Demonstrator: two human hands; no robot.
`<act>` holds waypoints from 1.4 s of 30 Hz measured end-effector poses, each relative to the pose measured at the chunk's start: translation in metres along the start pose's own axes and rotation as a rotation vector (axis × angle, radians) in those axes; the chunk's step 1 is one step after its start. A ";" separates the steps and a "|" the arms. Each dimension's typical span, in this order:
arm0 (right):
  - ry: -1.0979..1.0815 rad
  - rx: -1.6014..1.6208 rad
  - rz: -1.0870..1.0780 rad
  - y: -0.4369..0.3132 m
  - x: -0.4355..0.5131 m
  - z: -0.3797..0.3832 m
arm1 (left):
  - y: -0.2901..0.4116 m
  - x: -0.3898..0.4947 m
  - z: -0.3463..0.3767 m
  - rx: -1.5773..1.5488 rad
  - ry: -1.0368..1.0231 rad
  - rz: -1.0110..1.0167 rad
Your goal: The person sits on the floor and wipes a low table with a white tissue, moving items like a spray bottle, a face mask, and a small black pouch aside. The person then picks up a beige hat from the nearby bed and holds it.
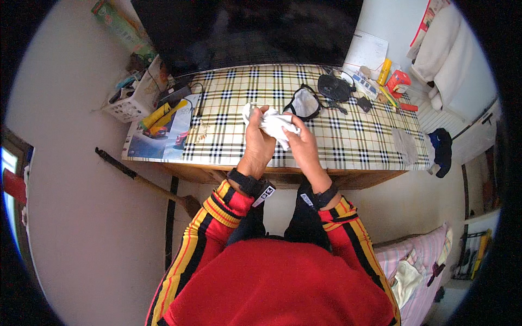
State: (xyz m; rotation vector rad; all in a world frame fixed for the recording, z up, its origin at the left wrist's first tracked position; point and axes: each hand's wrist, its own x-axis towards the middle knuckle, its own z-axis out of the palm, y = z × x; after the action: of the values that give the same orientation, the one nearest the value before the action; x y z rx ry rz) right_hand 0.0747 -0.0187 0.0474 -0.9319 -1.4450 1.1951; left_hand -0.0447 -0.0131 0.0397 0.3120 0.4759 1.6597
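Observation:
A crumpled white cloth (274,124) is bunched between my two hands, above the front half of a table with a plaid tablecloth (228,142). My left hand (259,138) grips its left side, thumb on top. On its right side, my right hand (301,140) pinches the cloth between thumb and fingers. Just beyond my right hand lies a black-edged item with a pale grey inside (304,102), perhaps a face mask or cap. A round black device (334,87) with a cable sits behind that item.
A large dark screen (248,32) stands along the back. At left are a white perforated basket (132,104), yellow items (157,118) and a printed sheet (175,140). A power strip (363,84), red box (398,82) and grey cloth (404,146) lie right. A long wooden handle (157,185) leans left.

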 end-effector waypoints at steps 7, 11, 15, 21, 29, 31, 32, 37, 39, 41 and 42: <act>0.001 0.272 0.096 0.024 0.006 -0.005 | 0.014 -0.012 -0.021 -0.067 0.006 -0.077; -0.018 0.347 0.260 0.032 0.016 -0.013 | 0.027 -0.006 -0.035 -0.044 0.053 -0.045; 0.013 0.274 0.307 0.044 0.028 -0.022 | 0.039 0.000 -0.054 0.031 0.156 0.012; -0.009 0.181 0.292 0.053 0.023 -0.037 | 0.054 0.000 -0.072 0.237 0.222 -0.006; 0.101 0.223 0.252 0.050 0.035 -0.061 | 0.068 0.001 -0.075 0.402 0.165 0.102; 0.076 0.264 0.232 0.049 0.037 -0.061 | 0.058 0.001 -0.072 0.374 0.144 0.035; 0.067 0.278 0.224 0.048 0.037 -0.060 | 0.052 0.001 -0.070 0.396 0.122 -0.027; 0.015 0.540 0.208 0.035 0.035 -0.052 | 0.016 -0.003 -0.054 0.510 0.111 -0.243; -0.051 0.656 0.189 0.032 0.035 -0.047 | 0.010 -0.005 -0.046 0.337 0.061 -0.276; -0.062 0.701 0.170 0.031 0.034 -0.043 | 0.006 -0.008 -0.038 0.162 0.136 -0.312; -0.067 0.694 0.173 0.032 0.034 -0.040 | 0.007 -0.010 -0.036 0.061 0.058 -0.340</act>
State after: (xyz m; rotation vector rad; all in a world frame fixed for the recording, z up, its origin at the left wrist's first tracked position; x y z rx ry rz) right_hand 0.1058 0.0289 0.0237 -0.5360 -0.8930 1.7148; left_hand -0.0664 -0.0284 0.0125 0.2144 0.5897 1.3282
